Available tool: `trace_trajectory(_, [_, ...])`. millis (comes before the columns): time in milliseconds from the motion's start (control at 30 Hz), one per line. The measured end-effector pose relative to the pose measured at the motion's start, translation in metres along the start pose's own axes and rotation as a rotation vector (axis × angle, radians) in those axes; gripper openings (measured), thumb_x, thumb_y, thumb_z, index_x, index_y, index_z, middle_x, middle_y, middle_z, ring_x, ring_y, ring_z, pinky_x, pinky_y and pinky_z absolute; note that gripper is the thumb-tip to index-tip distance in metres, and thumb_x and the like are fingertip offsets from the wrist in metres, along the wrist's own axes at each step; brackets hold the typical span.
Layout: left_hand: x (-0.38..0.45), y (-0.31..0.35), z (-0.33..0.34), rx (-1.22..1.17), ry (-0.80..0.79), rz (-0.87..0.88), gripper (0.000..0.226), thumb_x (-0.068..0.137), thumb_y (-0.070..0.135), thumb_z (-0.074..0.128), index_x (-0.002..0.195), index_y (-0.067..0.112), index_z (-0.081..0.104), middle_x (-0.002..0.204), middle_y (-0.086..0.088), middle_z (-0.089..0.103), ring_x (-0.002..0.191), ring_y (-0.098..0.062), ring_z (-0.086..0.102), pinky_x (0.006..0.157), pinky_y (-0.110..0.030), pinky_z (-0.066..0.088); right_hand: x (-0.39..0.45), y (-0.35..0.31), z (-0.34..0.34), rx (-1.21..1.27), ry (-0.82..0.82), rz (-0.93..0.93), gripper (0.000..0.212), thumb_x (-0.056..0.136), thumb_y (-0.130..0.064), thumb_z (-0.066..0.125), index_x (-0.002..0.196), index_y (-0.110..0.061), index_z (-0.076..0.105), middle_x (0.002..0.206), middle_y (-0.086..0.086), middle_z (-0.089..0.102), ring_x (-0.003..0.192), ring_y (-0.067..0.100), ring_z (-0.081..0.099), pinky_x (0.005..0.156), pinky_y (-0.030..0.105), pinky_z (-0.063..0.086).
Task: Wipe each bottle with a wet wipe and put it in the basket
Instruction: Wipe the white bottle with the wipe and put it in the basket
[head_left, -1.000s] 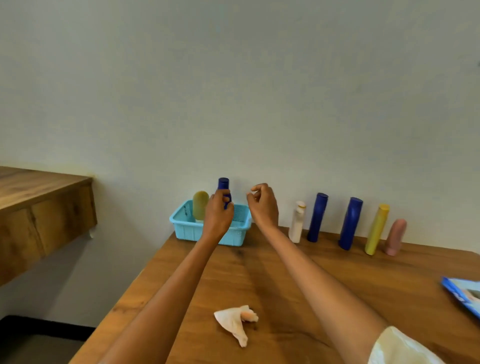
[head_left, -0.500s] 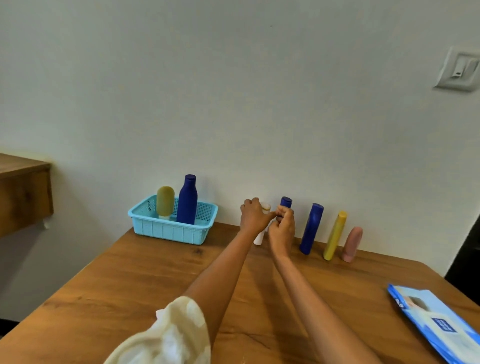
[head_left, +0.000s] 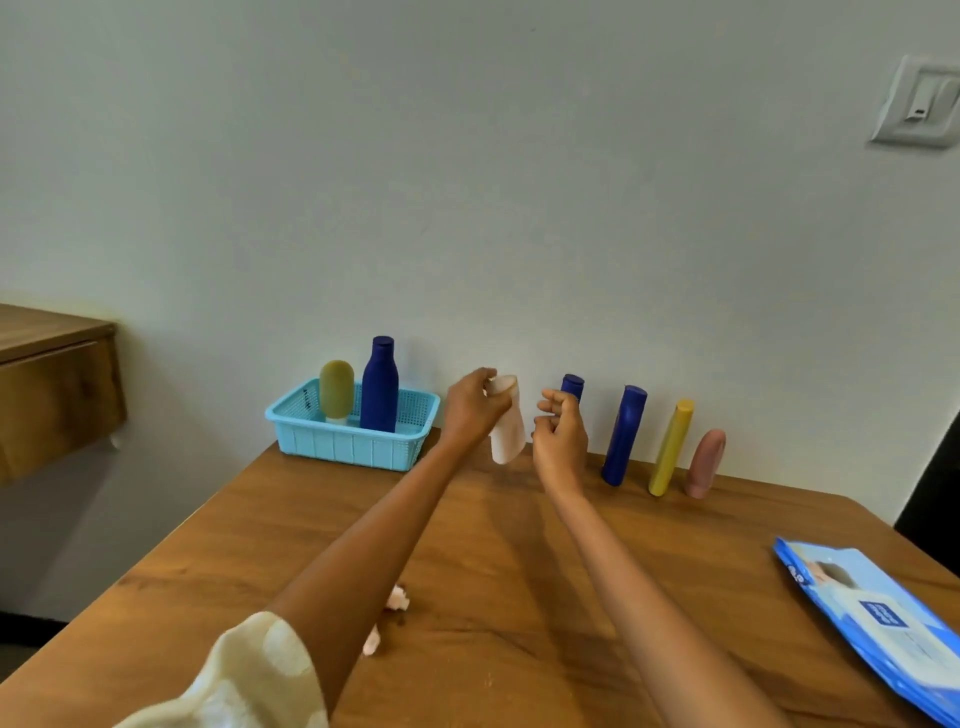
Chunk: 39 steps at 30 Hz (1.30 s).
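Note:
My left hand (head_left: 470, 410) grips a white bottle (head_left: 506, 436) near its top and holds it tilted, just above the table. My right hand (head_left: 558, 441) hovers beside it, fingers loosely curled and empty. A light blue basket (head_left: 332, 441) to the left holds an olive bottle (head_left: 336, 389) and a dark blue bottle (head_left: 380, 387), both upright. Along the wall stand a blue bottle (head_left: 572, 387) partly hidden behind my right hand, a taller blue bottle (head_left: 623, 436), a yellow one (head_left: 670, 449) and a pink one (head_left: 705, 462). A crumpled wipe (head_left: 397, 603) lies mostly hidden under my left forearm.
A blue pack of wet wipes (head_left: 872, 623) lies at the right edge of the wooden table (head_left: 519, 545). A wooden shelf (head_left: 52, 395) juts from the wall at the left. The wall runs close behind the row of bottles.
My left hand let go of the dark blue bottle in the basket, moved right and lifted the white bottle off the table. My right hand came off that bottle and opened.

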<state>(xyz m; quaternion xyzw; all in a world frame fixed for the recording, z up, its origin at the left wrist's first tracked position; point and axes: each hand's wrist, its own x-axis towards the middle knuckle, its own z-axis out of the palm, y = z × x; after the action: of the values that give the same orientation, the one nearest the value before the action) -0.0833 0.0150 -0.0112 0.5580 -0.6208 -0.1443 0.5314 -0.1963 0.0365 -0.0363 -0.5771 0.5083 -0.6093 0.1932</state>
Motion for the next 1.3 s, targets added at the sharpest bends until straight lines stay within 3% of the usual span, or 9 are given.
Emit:
trace_trajectory(167, [-0.036, 0.0, -0.069, -0.112, 0.023, 0.092, 0.042, 0.084, 0.013, 0.067, 0.124, 0.011, 0.053, 0.103, -0.002, 0.058, 0.089, -0.012, 0.056, 0.071, -0.012, 0.048, -0.043, -0.036, 0.005, 0.066, -0.17, -0.104, 0.026, 0.091, 0.001, 0.048, 0.105, -0.019, 0.055, 0.105, -0.006, 0.057, 0.095, 0.01, 0.058, 0.081, 0.027, 0.054])
trace_trajectory(267, [-0.062, -0.009, -0.105, -0.156, 0.074, 0.094, 0.033, 0.084, 0.01, 0.067, 0.116, 0.013, 0.059, 0.098, 0.004, 0.059, 0.081, -0.001, 0.056, 0.073, -0.009, 0.047, -0.076, -0.054, 0.015, 0.069, -0.376, -0.184, 0.023, 0.089, -0.003, 0.05, 0.097, -0.025, 0.054, 0.1, -0.008, 0.058, 0.091, 0.004, 0.057, 0.076, 0.018, 0.05])
trace_trajectory(367, [-0.085, -0.02, -0.137, -0.175, 0.113, 0.058, 0.029, 0.085, 0.013, 0.066, 0.113, 0.018, 0.06, 0.095, 0.012, 0.058, 0.077, 0.009, 0.056, 0.068, -0.002, 0.044, -0.106, -0.069, 0.026, -0.015, -0.616, -0.186, 0.012, 0.088, -0.013, 0.057, 0.097, -0.021, 0.06, 0.101, -0.003, 0.062, 0.09, 0.01, 0.058, 0.072, 0.018, 0.046])
trace_trajectory(567, [-0.112, -0.039, -0.172, -0.251, 0.163, -0.06, 0.032, 0.085, 0.017, 0.067, 0.115, 0.018, 0.056, 0.105, 0.0, 0.062, 0.085, -0.006, 0.059, 0.071, -0.017, 0.053, -0.134, -0.082, 0.024, -0.352, -1.071, -0.127, 0.038, 0.087, -0.043, 0.061, 0.116, -0.02, 0.063, 0.118, -0.003, 0.061, 0.1, 0.008, 0.054, 0.078, 0.024, 0.044])
trace_trajectory(667, [-0.121, -0.046, -0.176, -0.299, 0.16, -0.111, 0.035, 0.087, 0.02, 0.065, 0.119, 0.018, 0.052, 0.112, -0.007, 0.062, 0.096, -0.016, 0.06, 0.08, -0.029, 0.055, -0.135, -0.086, 0.015, -0.51, -1.138, -0.162, 0.053, 0.08, -0.051, 0.065, 0.123, -0.02, 0.06, 0.124, -0.005, 0.059, 0.107, 0.009, 0.053, 0.079, 0.024, 0.042])
trace_trajectory(800, [-0.13, -0.052, -0.174, -0.379, 0.159, -0.158, 0.04, 0.087, 0.02, 0.065, 0.124, 0.018, 0.049, 0.115, -0.006, 0.061, 0.101, -0.015, 0.06, 0.08, -0.026, 0.054, -0.133, -0.086, 0.011, -0.603, -1.212, -0.13, 0.046, 0.079, -0.046, 0.069, 0.118, -0.022, 0.063, 0.12, -0.005, 0.062, 0.104, 0.012, 0.056, 0.084, 0.031, 0.046])
trace_trajectory(967, [-0.13, -0.053, -0.167, -0.444, 0.158, -0.216, 0.041, 0.088, 0.019, 0.064, 0.126, 0.014, 0.049, 0.118, -0.01, 0.061, 0.106, -0.02, 0.061, 0.082, -0.031, 0.055, -0.125, -0.076, 0.014, -0.548, -1.134, -0.145, 0.021, 0.08, -0.038, 0.07, 0.097, -0.025, 0.069, 0.099, -0.009, 0.064, 0.091, 0.009, 0.058, 0.082, 0.035, 0.05])
trace_trajectory(1200, [-0.126, -0.054, -0.162, -0.511, 0.127, -0.201, 0.023, 0.087, 0.017, 0.065, 0.109, 0.013, 0.059, 0.105, -0.009, 0.068, 0.096, -0.018, 0.066, 0.066, -0.02, 0.055, -0.11, -0.076, 0.022, 0.06, -0.538, -0.02, 0.01, 0.084, -0.034, 0.067, 0.087, -0.025, 0.067, 0.083, -0.012, 0.067, 0.073, -0.001, 0.06, 0.062, 0.018, 0.05])
trace_trajectory(1300, [-0.126, -0.056, -0.153, -0.507, 0.113, -0.173, 0.015, 0.086, 0.019, 0.066, 0.101, 0.019, 0.061, 0.1, -0.004, 0.068, 0.091, -0.011, 0.066, 0.064, -0.019, 0.054, -0.106, -0.078, 0.033, 0.128, -0.48, 0.031, 0.006, 0.086, -0.033, 0.065, 0.085, -0.027, 0.064, 0.082, -0.012, 0.066, 0.071, -0.001, 0.061, 0.057, 0.012, 0.046])
